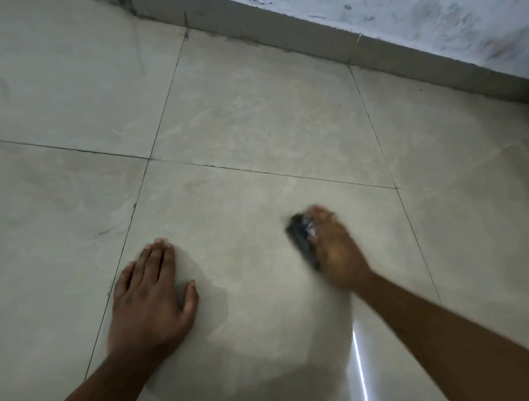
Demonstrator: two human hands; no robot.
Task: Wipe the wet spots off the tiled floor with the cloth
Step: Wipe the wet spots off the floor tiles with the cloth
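On a pale tiled floor (252,115), two bare hands and one cloth are in view. At about 7 o'clock the left hand (151,295) lies flat, fingers straight and together, thumb spread toward 3 o'clock, palm pressing the tile and holding nothing. At about 4 o'clock the right hand (336,251), blurred, is on the cloth (303,238), a small dark wad with pale glints showing along the hand's 9 o'clock side; its fingers seem curled over it, though blur hides the exact grip. Both hands share one tile. Six tiles show in part, split by thin dark grout lines. From 12 to 3 o'clock a grey skirting (310,41) and a scuffed white wall (415,11) close the floor off. Open tile spreads toward 9, 10 and 12 o'clock. A bright streak (359,370) glints at 5 o'clock.
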